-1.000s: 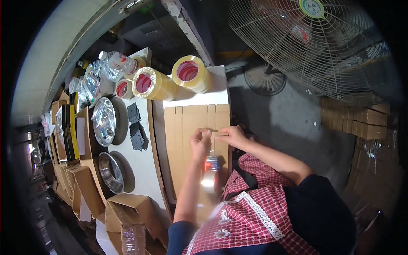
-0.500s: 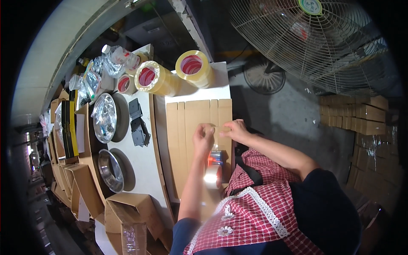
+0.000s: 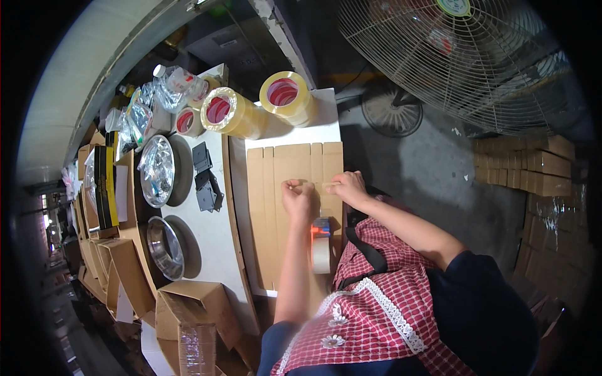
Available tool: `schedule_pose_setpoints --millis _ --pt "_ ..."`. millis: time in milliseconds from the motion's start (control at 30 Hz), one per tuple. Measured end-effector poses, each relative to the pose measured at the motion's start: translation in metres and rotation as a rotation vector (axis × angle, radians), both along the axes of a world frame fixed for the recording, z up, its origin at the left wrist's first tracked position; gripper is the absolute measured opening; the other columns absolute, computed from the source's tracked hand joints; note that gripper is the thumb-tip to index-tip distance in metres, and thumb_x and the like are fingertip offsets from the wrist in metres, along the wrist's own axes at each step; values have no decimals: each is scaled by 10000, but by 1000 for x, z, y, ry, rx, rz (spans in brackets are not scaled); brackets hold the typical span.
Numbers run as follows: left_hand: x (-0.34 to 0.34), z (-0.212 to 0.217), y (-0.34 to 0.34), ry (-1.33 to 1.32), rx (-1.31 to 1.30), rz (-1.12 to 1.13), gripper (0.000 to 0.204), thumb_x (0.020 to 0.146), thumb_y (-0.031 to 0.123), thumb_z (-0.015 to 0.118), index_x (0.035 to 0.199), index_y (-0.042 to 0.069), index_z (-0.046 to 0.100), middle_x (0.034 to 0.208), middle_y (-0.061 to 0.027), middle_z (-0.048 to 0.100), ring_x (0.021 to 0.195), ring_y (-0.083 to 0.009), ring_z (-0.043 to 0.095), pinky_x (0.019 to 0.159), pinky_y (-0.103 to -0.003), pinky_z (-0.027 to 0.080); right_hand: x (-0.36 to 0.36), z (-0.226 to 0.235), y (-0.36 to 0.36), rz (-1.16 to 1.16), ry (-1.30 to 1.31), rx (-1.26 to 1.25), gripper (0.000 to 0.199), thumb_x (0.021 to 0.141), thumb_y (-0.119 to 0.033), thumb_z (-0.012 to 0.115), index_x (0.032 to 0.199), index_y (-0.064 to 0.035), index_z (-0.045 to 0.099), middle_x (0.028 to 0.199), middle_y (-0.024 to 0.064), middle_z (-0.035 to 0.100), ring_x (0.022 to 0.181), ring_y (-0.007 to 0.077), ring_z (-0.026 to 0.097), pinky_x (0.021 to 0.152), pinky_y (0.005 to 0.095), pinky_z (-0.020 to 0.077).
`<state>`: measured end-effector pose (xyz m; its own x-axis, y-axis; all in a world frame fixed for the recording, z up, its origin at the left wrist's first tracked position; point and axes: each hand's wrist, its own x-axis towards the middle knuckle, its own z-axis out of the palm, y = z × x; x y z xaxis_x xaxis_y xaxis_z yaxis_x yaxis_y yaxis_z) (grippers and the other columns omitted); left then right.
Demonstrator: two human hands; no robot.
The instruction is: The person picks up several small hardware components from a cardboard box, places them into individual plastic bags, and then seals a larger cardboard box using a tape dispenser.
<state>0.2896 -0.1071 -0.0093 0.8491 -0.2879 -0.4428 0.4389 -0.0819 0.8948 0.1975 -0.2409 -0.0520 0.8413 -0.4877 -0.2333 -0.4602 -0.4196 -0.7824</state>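
Cardboard dominated the left of the frame: open boxes point(image 3: 188, 307) at lower left, stacked flats along the far-left edge. Steel pans point(image 3: 157, 170), one wrapped in film, lay at centre left, a second bowl point(image 3: 166, 247) below it. Black brackets point(image 3: 205, 177) sat just right of the pans on the white table point(image 3: 213, 238). Tape rolls point(image 3: 233, 113), yellowish, stood in a row at upper centre, beside crumpled plastic bags point(image 3: 141, 113).

Flat carton point(image 3: 282, 169), creased in panels, lay at frame centre on the table. Judged light, stiff along the panels, bendable at the creases; best held at an edge or flap.

Left hand point(image 3: 300, 199) rested on the carton, fingers curled and pinched on a short strip of tape point(image 3: 316, 186). Right hand point(image 3: 348, 187), just right of it, pinched the strip's other end. Strip stretched between the two hands, over the carton's right panels. Judged thin, limp and sticky; best held by its ends only.

Tape dispenser point(image 3: 321, 241) lay below the hands, blurred, near the person's checked apron point(image 3: 376, 294).

Fan point(image 3: 451, 56), caged, filled the upper right; stacked cartons point(image 3: 533, 163) stood at far right.
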Motion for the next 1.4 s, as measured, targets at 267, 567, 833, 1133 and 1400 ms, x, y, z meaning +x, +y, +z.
schedule_pose_setpoints --millis 267,567,833,1133,1400 --pt "3 -9 36 -815 526 -462 161 919 257 619 1010 156 707 1232 -137 547 1195 -338 415 1037 -462 316 -18 19 2 120 -205 -295 193 820 -277 714 940 -127 734 972 75 576 1009 274 514 914 413 359" --pt "-21 -7 37 -871 656 -623 245 998 301 508 1044 125 673 1275 -120 520 1213 -342 410 1059 -486 265 -52 33 4 232 -186 -205 202 873 -226 664 791 -47 707 1007 91 570 1030 293 493 911 420 410" --pt "-30 -13 26 -902 670 -602 181 936 250 569 945 116 690 1242 -98 535 1200 -305 394 1056 -454 246 -68 34 -4 291 -198 -183 227 874 -239 685 796 -26 688 1013 124 557 995 317 497 880 427 444" --pt "-48 -18 18 -910 411 -644 167 902 217 626 881 54 659 1205 -113 550 1159 -306 404 1022 -451 274 -99 18 -3 132 -124 64 217 801 -231 756 823 -20 712 828 146 668 772 321 662 690 413 531" --pt "-51 -8 18 -822 249 -348 186 830 211 711 969 96 664 1172 -120 568 1100 -305 496 973 -419 362 -92 12 -5 1 -30 558 321 790 -234 790 936 -20 600 823 90 615 756 202 617 655 364 489"
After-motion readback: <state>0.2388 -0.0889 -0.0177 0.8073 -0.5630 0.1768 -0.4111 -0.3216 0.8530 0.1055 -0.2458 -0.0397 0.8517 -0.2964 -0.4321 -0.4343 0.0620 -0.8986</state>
